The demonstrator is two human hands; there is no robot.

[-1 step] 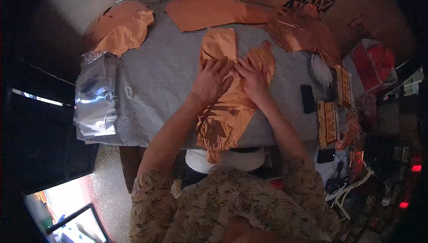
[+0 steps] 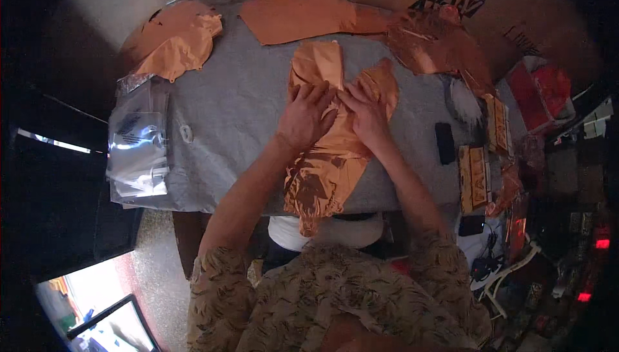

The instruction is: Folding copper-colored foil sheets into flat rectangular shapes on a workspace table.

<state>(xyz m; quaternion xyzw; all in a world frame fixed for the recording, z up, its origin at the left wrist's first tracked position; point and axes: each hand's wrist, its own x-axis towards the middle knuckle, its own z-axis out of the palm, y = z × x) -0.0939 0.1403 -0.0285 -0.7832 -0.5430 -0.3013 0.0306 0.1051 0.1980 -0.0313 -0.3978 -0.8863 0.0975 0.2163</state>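
A flat, copper-coloured foil balloon (image 2: 335, 152) lies folded on the table in front of me, its crinkled narrow end hanging over the near edge. My left hand (image 2: 305, 117) rests on its left side, palm down with the fingers spread. Across from it, my right hand (image 2: 366, 113) lies on the foil's right part, fingers stretched out. The fingertips of both hands come close together over the middle fold. Whether they pinch any foil there is hard to see.
More copper foil balloons lie along the far edge, one at the far left (image 2: 174, 45), another in the middle (image 2: 303, 16). Clear plastic packets (image 2: 138, 149) are stacked at the left. At right are a dark phone-like object (image 2: 445, 143), yellow boxes (image 2: 474, 178) and a red-and-white box (image 2: 538, 97).
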